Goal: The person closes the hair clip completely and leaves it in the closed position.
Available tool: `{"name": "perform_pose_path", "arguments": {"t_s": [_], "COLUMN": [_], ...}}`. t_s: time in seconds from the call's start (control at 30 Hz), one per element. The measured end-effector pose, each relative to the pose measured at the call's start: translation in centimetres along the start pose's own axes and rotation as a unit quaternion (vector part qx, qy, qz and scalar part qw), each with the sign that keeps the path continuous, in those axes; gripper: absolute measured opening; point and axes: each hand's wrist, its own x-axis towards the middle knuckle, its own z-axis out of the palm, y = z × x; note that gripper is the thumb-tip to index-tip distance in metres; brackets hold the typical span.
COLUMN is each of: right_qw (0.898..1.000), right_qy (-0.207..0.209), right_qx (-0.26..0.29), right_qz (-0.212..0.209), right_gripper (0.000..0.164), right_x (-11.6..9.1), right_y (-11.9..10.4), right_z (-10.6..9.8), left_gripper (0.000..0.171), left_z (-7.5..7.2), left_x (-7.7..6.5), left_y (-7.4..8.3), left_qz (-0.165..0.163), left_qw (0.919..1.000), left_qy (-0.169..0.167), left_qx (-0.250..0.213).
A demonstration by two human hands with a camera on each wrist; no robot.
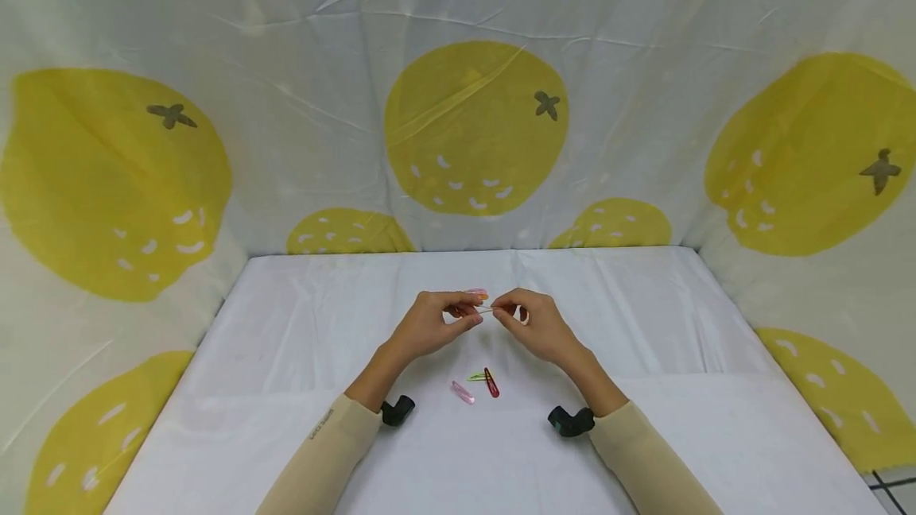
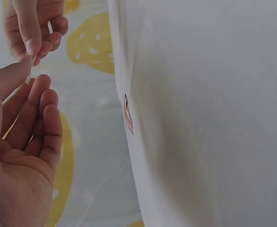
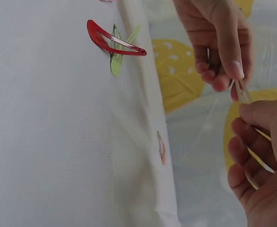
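Head view: I see the left hand [image 1: 432, 326], centre of frame, thumb and forefinger pinching one end of a slim, pale cream hair clip [image 1: 486, 309]. Right hand [image 1: 538, 326], just right of centre, pinches the other end; the clip spans the gap between both sets of fingertips, raised off the white cloth-covered table [image 1: 644, 443]. Lower centre, I've got a glossy, elongated red snap clip [image 1: 491, 383] touching a slim light-green clip [image 1: 475, 377], plus a shiny translucent pink clip [image 1: 462, 393] just left. Right-wrist view, lower middle: a small orange-pink clip [image 3: 163, 155] lies on the cloth.
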Motion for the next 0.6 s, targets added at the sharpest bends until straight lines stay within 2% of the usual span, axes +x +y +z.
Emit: {"name": "perform_pose_path", "arguments": {"t_s": [0.2,0.6], "right_qw": [1.0,1.0], "right_qy": [0.005,0.019], "right_qx": [0.001,0.006], "right_qz": [-0.011,-0.01], "right_gripper": [0.009,0.009], "right_x": [0.0,0.0], "right_y": [0.1,-0.5], "right_z": [-0.2,0.0], "left_gripper": [0.031,0.028], "left_z": [-0.3,-1.1], "left_x": [-0.1,-0.3], "left_y": [0.2,0.8], "left_qz": [0.015,0.007], "left_qw": [0.9998,1.0], "left_qy": [0.006,0.004], "left_qx": [-0.007,-0.002]}}
